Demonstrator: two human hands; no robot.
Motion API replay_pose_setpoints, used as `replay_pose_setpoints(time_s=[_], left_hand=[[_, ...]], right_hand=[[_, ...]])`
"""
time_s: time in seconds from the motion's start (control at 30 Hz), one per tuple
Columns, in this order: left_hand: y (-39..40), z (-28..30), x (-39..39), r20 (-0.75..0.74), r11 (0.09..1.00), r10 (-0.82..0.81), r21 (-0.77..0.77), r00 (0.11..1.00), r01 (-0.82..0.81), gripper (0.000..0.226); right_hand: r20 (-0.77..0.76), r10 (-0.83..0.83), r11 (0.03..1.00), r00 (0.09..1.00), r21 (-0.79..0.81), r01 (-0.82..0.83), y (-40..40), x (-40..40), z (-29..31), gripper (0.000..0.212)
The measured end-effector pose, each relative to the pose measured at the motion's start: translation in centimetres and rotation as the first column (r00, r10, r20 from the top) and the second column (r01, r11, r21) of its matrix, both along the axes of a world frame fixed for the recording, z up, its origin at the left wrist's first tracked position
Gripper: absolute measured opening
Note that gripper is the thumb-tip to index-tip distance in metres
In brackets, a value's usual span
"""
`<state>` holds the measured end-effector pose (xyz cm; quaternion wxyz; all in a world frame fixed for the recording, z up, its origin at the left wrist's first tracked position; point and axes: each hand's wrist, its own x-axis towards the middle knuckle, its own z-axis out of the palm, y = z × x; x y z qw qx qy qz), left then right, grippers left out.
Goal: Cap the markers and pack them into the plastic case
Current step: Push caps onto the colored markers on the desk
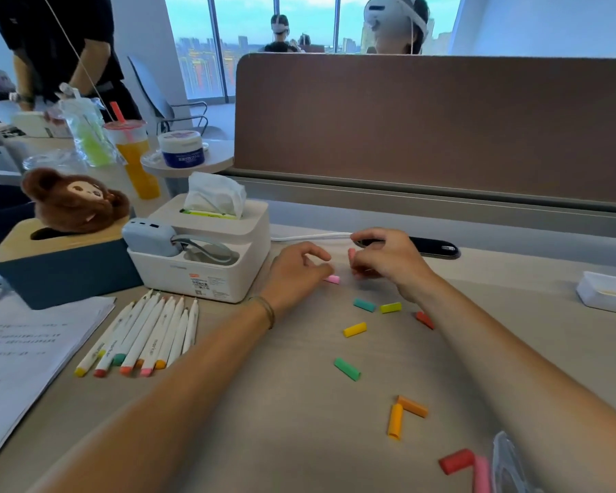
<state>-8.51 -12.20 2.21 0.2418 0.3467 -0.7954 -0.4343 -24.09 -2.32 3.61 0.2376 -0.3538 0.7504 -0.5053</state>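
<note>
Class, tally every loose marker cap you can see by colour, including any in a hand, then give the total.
pink caps: 3
green caps: 2
yellow caps: 2
orange caps: 2
red caps: 2
Total: 11

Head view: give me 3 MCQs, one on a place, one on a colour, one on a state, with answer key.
1. Where do the uncapped markers lie?
A. left of the left forearm, beside the papers
B. inside the tissue box
C. at the right desk edge

2. What colour is the cap by the left hand's fingertips?
A. blue
B. pink
C. black

3. What is the right hand doing?
A. lying flat on the desk
B. pinching a pinkish cap
C. holding a cup

Key: 1 A, the markers sit in a row next to the papers. 2 B, that cap is pink. 3 B, its fingers curl round a pinkish cap.
</note>
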Motion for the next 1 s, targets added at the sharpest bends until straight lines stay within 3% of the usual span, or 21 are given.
replay_pose_setpoints(time_s=[0.07,0.13,0.27,0.33,0.4,0.47,0.57,0.63,0.67,0.73,0.8,0.87,0.93,0.97,1.0], left_hand=[[-0.1,-0.3,-1.0,0.19,0.966,-0.074,-0.231,0.979,0.117,0.029],[-0.3,-0.7,-2.0,0.35,0.904,-0.06,-0.379,0.935,0.2,0.034],[-0.7,-1.9,-3.3,0.372,0.859,-0.039,-0.462,0.927,0.221,0.023],[-0.9,-2.5,-3.4,0.342,0.864,-0.019,-0.468,0.939,0.188,0.018],[-0.9,-2.7,-3.3,0.29,0.873,0.002,-0.468,0.957,0.14,0.017],[-0.6,-2.6,-2.8,0.193,0.896,0.003,-0.435,0.981,0.083,0.019],[0.1,-1.9,-1.5,-0.053,0.977,-0.036,-0.213,0.998,0.024,0.031],[0.9,-1.1,-0.7,-0.225,0.985,0.029,0.172,0.974,0.01,0.041],[1.2,-0.7,-0.4,-0.289,0.913,0.086,0.407,0.953,0.04,0.042],[1.9,0.0,0.4,-0.39,0.662,0.179,0.727,0.903,0.183,0.04],[2.5,0.4,1.1,-0.414,0.481,0.245,0.837,0.877,0.261,0.036],[3.1,0.7,1.7,-0.379,0.419,0.241,0.871,0.894,0.257,0.035],[3.7,1.1,2.2,-0.335,0.46,0.151,0.857,0.93,0.234,0.04],[4.1,1.3,2.3,-0.288,0.53,0.084,0.824,0.954,0.202,0.041],[4.6,1.4,2.4,-0.203,0.656,0.014,0.741,0.979,0.144,0.042]], right_hand=[[0.292,-0.029,0.996,0.956,-0.074,0.052,1.2,0.2,0.8,0.024],[0.476,-0.043,0.989,0.878,-0.104,0.104,2.2,0.1,1.3,0.022],[0.612,-0.003,0.992,0.791,-0.095,0.077,3.5,0.0,1.4,0.024],[0.502,-0.04,0.999,0.864,0.018,0.036,3.7,0.1,1.3,0.02],[0.189,-0.036,0.983,0.981,0.182,0.001,3.6,0.1,1.1,0.015],[-0.157,0.082,0.961,0.984,0.275,-0.036,3.5,0.3,0.8,0.011],[-0.431,0.236,0.917,0.871,0.396,-0.053,3.6,0.9,0.7,0.02],[-0.494,0.278,0.889,0.824,0.457,-0.026,3.6,1.3,0.7,0.026],[-0.515,0.291,0.88,0.806,0.475,-0.014,3.6,1.4,0.6,0.029],[-0.558,0.317,0.862,0.767,0.506,0.012,3.4,1.8,0.1,0.03],[-0.593,0.338,0.847,0.731,0.531,0.039,3.1,2.2,-0.4,0.028],[-0.602,0.328,0.846,0.728,0.53,0.057,3.0,2.3,-0.6,0.026],[-0.569,0.315,0.859,0.76,0.511,0.026,3.4,2.1,-0.6,0.025],[-0.517,0.305,0.877,0.8,0.48,-0.023,3.6,1.9,-0.5,0.025],[-0.425,0.275,0.905,0.862,0.417,-0.083,4.1,1.8,-0.4,0.025]])
